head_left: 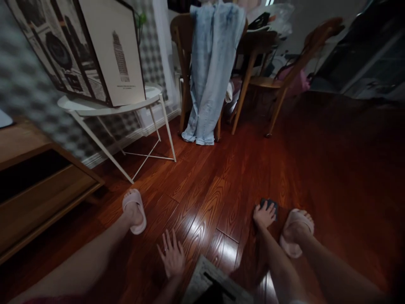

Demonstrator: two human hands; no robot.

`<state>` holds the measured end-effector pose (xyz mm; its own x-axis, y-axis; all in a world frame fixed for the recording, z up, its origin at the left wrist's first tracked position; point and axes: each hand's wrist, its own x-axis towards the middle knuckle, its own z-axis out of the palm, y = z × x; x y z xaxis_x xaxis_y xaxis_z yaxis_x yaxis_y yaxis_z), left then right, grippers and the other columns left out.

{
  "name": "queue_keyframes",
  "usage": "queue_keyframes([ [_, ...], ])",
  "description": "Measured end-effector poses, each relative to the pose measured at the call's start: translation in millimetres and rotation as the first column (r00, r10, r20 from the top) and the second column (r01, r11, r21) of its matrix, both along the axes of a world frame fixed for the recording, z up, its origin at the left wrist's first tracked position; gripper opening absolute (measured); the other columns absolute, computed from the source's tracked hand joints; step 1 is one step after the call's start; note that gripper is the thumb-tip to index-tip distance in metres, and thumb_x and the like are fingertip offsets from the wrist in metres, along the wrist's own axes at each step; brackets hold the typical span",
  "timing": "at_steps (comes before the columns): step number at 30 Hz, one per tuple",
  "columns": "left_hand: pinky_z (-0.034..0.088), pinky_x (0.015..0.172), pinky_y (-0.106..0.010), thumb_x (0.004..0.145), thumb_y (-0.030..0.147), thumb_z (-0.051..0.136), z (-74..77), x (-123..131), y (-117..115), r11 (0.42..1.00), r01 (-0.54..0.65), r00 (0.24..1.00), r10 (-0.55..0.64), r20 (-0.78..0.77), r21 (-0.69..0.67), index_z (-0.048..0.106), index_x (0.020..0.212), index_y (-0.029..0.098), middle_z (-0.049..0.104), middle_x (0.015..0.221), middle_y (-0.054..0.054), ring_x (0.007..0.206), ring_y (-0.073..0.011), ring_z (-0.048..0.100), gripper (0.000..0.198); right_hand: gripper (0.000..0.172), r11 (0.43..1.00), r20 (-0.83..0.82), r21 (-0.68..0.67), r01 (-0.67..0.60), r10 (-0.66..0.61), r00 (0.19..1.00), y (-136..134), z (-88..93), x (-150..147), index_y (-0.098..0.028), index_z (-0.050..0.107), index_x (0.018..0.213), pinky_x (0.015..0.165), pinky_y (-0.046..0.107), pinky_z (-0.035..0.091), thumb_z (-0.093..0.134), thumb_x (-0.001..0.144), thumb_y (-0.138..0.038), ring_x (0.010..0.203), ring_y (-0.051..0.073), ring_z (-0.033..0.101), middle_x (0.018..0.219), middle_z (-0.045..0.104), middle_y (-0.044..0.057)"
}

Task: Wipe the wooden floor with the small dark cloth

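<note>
My left hand (172, 254) is over the reddish wood floor (202, 202) at the lower middle, its fingers spread and nothing in them. To the right, my right hand (265, 214) lies on a small dark object (272, 207), which looks like a cloth or pad on the floor. Its fingers are spread over the top of it, and part of the object is hidden beneath them. A pale slipper (296, 249) on my right foot is just beside that hand. Another pale slipper (139, 211) is on my left foot, farther left.
A white side table (114, 110) holds a large picture box (126, 55). Jeans (209, 76) hang over a wooden chair (182, 33). Another chair (281, 82) stands at the back right. A wooden cabinet (47, 185) is at left; a greyish flat object (202, 278) is at the bottom.
</note>
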<state>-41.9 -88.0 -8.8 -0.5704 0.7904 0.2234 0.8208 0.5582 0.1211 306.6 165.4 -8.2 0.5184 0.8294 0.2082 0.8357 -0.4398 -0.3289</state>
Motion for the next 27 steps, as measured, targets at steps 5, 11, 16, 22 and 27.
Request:
queue_keyframes([
  [5, 0.014, 0.127, -0.059, 0.099, 0.026, 0.027, -1.8, 3, 1, 1.000, -0.015, 1.000, 0.015, 0.004, -0.016, 0.035, 0.152, 0.019, 0.039, 0.162, -0.012, 0.155, -0.0251, 0.022, 0.054, 0.064, 0.998, -0.014, 0.062, -0.014, 0.014, 1.000, -35, -15.8, -51, -0.010, 0.035, 0.157, 0.110, 0.062, 0.031, 0.030, 0.097, -0.031, 0.149, 0.040, 0.027, 0.162, 0.030, 0.025],
  [11, 0.016, 0.126, -0.059, 0.099, 0.027, 0.023, 0.0, 2, 3, 0.998, -0.026, 0.996, 0.021, -0.086, -0.063, 0.040, 0.151, 0.018, 0.037, 0.163, -0.013, 0.152, -0.0269, 0.032, 0.056, 0.067, 0.931, -0.101, 0.032, -0.362, 0.364, 0.926, -100, -33.2, -187, -0.019, 0.028, 0.160, 0.117, 0.060, 0.021, 0.036, 0.096, -0.038, 0.150, 0.035, 0.028, 0.164, 0.030, 0.017],
  [16, 0.020, 0.125, -0.060, 0.098, 0.025, 0.024, -8.0, -2, 6, 0.994, -0.039, 0.995, 0.029, -0.097, -0.098, 0.044, 0.149, 0.021, 0.039, 0.161, -0.012, 0.150, -0.0261, 0.035, 0.056, 0.069, 0.676, -0.234, -0.028, -0.736, 0.712, 0.662, -152, -38.1, -284, -0.026, 0.033, 0.158, 0.122, 0.049, 0.020, 0.047, 0.092, -0.039, 0.153, 0.028, 0.025, 0.166, 0.030, 0.007],
  [22, 0.025, 0.122, -0.064, 0.099, 0.026, 0.023, -1.7, -3, 17, 0.992, -0.069, 0.997, 0.072, 0.025, -0.103, 0.047, 0.148, 0.019, 0.038, 0.161, -0.015, 0.150, -0.0296, 0.034, 0.055, 0.062, 0.681, -0.197, 0.080, -0.728, 0.726, 0.658, -139, -13.6, -233, -0.018, 0.049, 0.150, 0.119, 0.039, 0.030, 0.034, 0.089, -0.015, 0.144, 0.020, 0.042, 0.156, 0.048, 0.008],
  [27, 0.028, 0.122, -0.063, 0.097, 0.023, 0.030, 0.1, 7, 32, 1.000, 0.023, 0.988, -0.023, 0.153, 0.002, 0.039, 0.152, 0.016, 0.035, 0.162, -0.019, 0.151, -0.0307, 0.030, 0.057, 0.059, 0.779, -0.029, 0.024, -0.627, 0.627, 0.778, -127, -28.4, -140, -0.016, 0.048, 0.150, 0.123, 0.048, 0.022, 0.032, 0.095, -0.030, 0.149, 0.025, 0.034, 0.159, 0.043, 0.009],
])
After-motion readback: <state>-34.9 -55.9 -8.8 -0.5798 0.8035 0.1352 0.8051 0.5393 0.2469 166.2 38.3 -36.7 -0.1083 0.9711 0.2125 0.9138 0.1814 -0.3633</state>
